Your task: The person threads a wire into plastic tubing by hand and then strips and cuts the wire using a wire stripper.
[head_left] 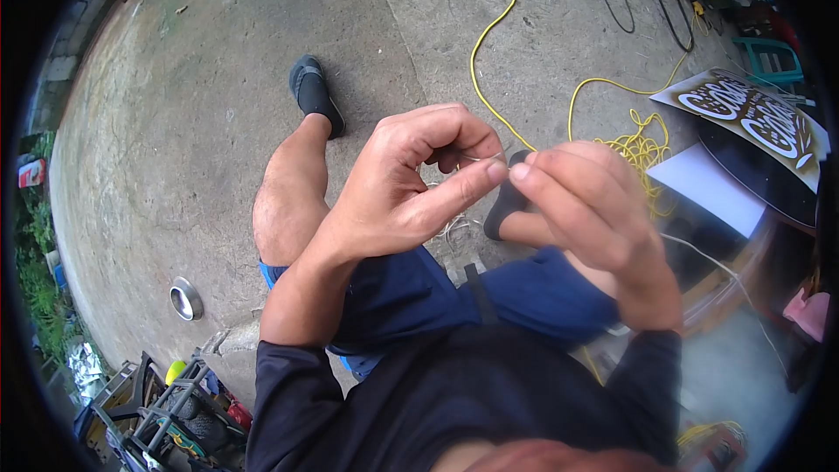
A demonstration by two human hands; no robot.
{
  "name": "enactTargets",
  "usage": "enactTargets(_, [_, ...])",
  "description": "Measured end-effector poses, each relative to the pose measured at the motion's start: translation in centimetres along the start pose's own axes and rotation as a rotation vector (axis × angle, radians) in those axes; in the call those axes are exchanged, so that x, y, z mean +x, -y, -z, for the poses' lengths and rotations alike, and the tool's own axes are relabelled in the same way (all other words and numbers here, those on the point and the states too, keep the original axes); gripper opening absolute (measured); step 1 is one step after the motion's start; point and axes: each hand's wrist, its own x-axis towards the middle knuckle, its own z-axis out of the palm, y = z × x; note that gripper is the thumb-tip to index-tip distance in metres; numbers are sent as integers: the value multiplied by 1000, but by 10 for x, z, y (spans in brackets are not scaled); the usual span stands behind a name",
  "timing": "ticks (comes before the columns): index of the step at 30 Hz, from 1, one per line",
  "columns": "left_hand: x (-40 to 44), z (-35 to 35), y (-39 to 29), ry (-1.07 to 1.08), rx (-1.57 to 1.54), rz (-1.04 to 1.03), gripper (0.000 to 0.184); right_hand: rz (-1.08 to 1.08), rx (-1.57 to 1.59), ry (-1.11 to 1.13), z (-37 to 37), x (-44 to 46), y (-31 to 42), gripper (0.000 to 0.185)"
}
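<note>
In front of my lap, my left hand (418,182) pinches a thin pale wire (474,157) between thumb and forefinger, with the other fingers curled. My right hand (590,201) is closed too, its thumb and forefinger pressed together right beside the left fingertips. Both hands appear to grip the same wire where they meet, though its end is too small to make out. Loose loops of pale wire (456,228) show below my left hand, partly hidden by it.
A yellow cord (476,57) crosses the concrete floor (218,122) to a tangled heap (645,150). Lettered sign sheets (752,114) lie at right, near a teal stool (769,59). A metal bowl (185,299) and a dark metal frame (166,419) are at left.
</note>
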Motion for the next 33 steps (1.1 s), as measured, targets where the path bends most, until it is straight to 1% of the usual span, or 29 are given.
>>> enactTargets(2, [0,-1,1,-2,5,-18,13,28,-52,14,1,1,-1,25])
enactTargets(3, [0,-1,1,-7,11,-38,13,32,-52,14,2,2,-1,25])
enactTargets(4, [0,0,1,-9,11,-40,13,-10,-39,39,2,3,-1,22])
enactTargets(5, [0,1,1,-8,75,-80,10,-53,-25,64,2,4,-1,20])
enactTargets(6, [0,1,1,-5,140,-120,9,-52,-27,63,0,3,1,20])
enactTargets(7, [1,0,2,-5,140,-122,9,-260,140,78,-6,0,3,13])
enactTargets(8, [3,-2,3,-47,328,-294,10,-467,308,92,-9,-2,4,7])
enactTargets(9, [5,-3,5,-89,516,-466,14,-467,308,91,-9,-5,3,7])
enactTargets(10, [6,-4,6,-91,517,-464,14,-988,937,148,-6,-10,1,8])
enactTargets(11, [7,-6,8,-99,600,-546,16,-1496,1579,198,-4,-12,0,13])
enactTargets(12, [7,-6,9,-106,684,-628,19,-1497,1579,200,-1,-11,0,13])
enactTargets(13, [7,-6,9,-109,684,-628,19,-1490,1596,207,2,-8,-1,12])
enactTargets(15, [5,-4,8,-100,521,-515,16,-1473,1635,221,7,-2,-2,11])
enactTargets(16, [5,-1,6,-101,524,-514,16,-1471,1638,223,4,-1,0,11])
enactTargets(17, [4,3,4,-82,411,-387,14,-1129,1059,132,1,1,4,12])
enactTargets(18, [4,5,3,-64,296,-262,13,-760,496,44,-1,1,6,18])
enactTargets(19, [3,4,3,-63,297,-263,13,-761,496,43,-3,1,3,18])
enactTargets(21, [1,2,4,-41,86,-95,12,-136,106,-36,-7,-2,-6,33])
enactTargets(22, [0,1,3,-36,84,-92,12,-88,62,-32,-5,-1,-4,29])
enactTargets(24, [0,2,2,49,74,-41,12,-84,20,3,0,2,0,27])
enactTargets(25, [0,2,2,50,72,-42,12,-72,-19,37,1,3,1,26])
enactTargets(26, [0,1,3,48,67,-54,11,-70,-20,38,1,3,2,26])
enactTargets(28, [1,2,2,41,66,-69,9,-144,66,29,0,3,2,17])
enactTargets(29, [2,3,2,31,130,-142,8,-143,67,28,-1,2,3,17])
enactTargets(30, [3,3,1,21,194,-214,8,-305,206,57,-1,0,5,13])
enactTargets(31, [3,2,1,21,193,-214,8,-468,345,86,-1,-1,7,9])
enactTargets(32, [3,2,1,2,232,-251,8,-468,345,87,0,-1,10,9])
enactTargets(33, [3,1,1,-16,270,-288,9,-902,715,95,2,-2,14,7])
